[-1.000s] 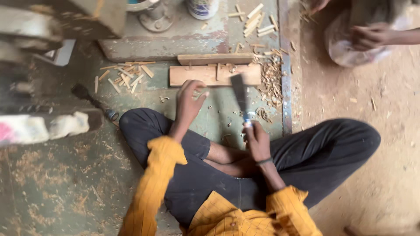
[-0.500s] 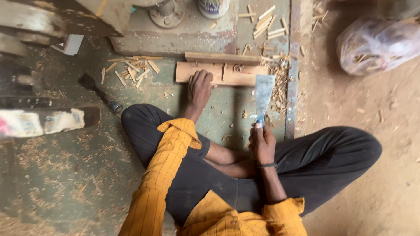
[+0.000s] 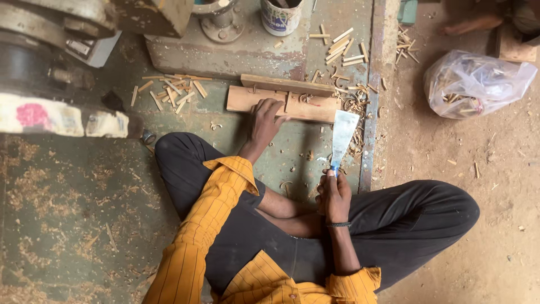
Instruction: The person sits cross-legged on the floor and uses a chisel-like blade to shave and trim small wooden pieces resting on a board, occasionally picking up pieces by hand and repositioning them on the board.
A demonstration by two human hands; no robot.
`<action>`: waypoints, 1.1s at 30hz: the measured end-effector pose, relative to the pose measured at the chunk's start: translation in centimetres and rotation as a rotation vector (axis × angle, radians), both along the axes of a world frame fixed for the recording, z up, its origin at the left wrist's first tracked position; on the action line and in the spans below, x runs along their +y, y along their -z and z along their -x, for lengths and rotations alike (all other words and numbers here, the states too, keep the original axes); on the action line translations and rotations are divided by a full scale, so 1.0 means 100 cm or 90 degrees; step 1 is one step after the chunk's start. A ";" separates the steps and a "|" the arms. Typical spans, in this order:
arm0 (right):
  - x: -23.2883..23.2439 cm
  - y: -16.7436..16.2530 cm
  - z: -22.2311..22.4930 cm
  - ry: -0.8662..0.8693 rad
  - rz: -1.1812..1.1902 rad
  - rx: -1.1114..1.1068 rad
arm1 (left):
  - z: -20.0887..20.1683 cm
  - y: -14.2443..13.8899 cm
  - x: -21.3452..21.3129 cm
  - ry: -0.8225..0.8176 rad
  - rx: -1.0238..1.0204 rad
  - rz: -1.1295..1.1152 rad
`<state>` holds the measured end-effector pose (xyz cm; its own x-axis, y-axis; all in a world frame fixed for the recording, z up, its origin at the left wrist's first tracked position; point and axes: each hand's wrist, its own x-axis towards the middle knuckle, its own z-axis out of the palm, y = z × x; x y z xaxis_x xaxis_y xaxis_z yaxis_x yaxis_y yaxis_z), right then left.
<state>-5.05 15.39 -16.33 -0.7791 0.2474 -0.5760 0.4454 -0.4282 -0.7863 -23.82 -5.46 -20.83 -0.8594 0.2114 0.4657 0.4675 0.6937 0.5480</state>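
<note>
I sit cross-legged on the floor in black trousers and an orange striped shirt. My left hand [image 3: 265, 119] rests with its fingers on a flat wooden board [image 3: 306, 105] lying in front of me. A thinner wooden strip [image 3: 287, 84] lies along the board's far edge. My right hand [image 3: 333, 192] grips the handle of a wide flat metal blade [image 3: 343, 133], which points away from me, its tip near the board's right end.
Short wooden sticks [image 3: 174, 90] and shavings [image 3: 354, 101] lie scattered around the board. A paint can [image 3: 281, 17] and machine base [image 3: 225, 34] stand behind it. A clear plastic bag [image 3: 478, 81] lies on the dirt at right. Another person's hand [image 3: 469, 23] shows top right.
My left hand has moved forward onto the board. The blade in my right hand has shifted right, near the board's right end. The view has tilted, bringing the bag lower.
</note>
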 end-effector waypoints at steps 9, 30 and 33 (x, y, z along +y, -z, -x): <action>-0.003 -0.002 0.000 -0.038 -0.006 0.004 | 0.012 0.010 0.022 0.002 -0.044 -0.058; -0.032 -0.023 0.010 -0.208 -0.146 -0.027 | -0.028 -0.024 -0.004 -0.094 -0.230 -0.227; -0.039 -0.021 0.011 -0.189 -0.144 0.007 | -0.008 -0.016 -0.007 -0.061 -0.148 -0.169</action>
